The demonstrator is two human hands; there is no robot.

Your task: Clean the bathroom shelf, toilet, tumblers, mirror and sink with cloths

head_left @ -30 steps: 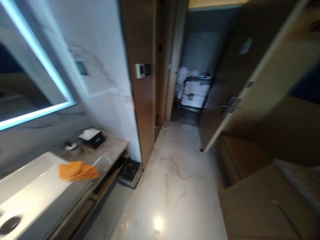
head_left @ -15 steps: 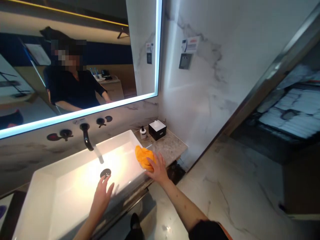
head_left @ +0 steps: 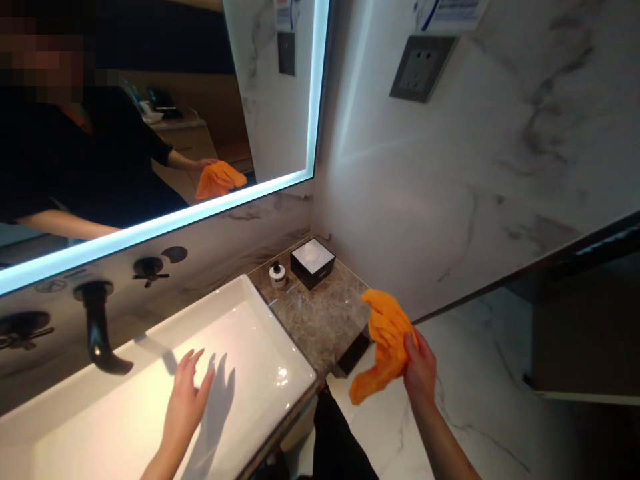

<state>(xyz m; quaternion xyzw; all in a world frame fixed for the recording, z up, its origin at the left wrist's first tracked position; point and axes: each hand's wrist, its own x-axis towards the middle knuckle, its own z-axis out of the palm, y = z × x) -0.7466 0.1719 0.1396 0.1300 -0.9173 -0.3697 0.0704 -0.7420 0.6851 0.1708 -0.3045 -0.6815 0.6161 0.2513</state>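
My right hand (head_left: 421, 371) grips a crumpled orange cloth (head_left: 384, 343) in the air, off the right end of the brown stone counter (head_left: 320, 315). My left hand (head_left: 186, 401) hovers flat with its fingers spread over the white rectangular basin (head_left: 250, 313) and holds nothing. A black wall-mounted spout (head_left: 97, 327) juts out over the basin to the left of that hand.
A black box with a white top (head_left: 313, 263) and a small white jar with a black lid (head_left: 277, 273) stand at the counter's back. A lit mirror (head_left: 150, 120) hangs above, reflecting me and the cloth. A wall socket (head_left: 423, 65) sits on the marble wall. White marble floor lies right.
My right hand has lifted the orange cloth off the basin's corner and carried it right, past the counter's end. The view has moved closer to the basin.
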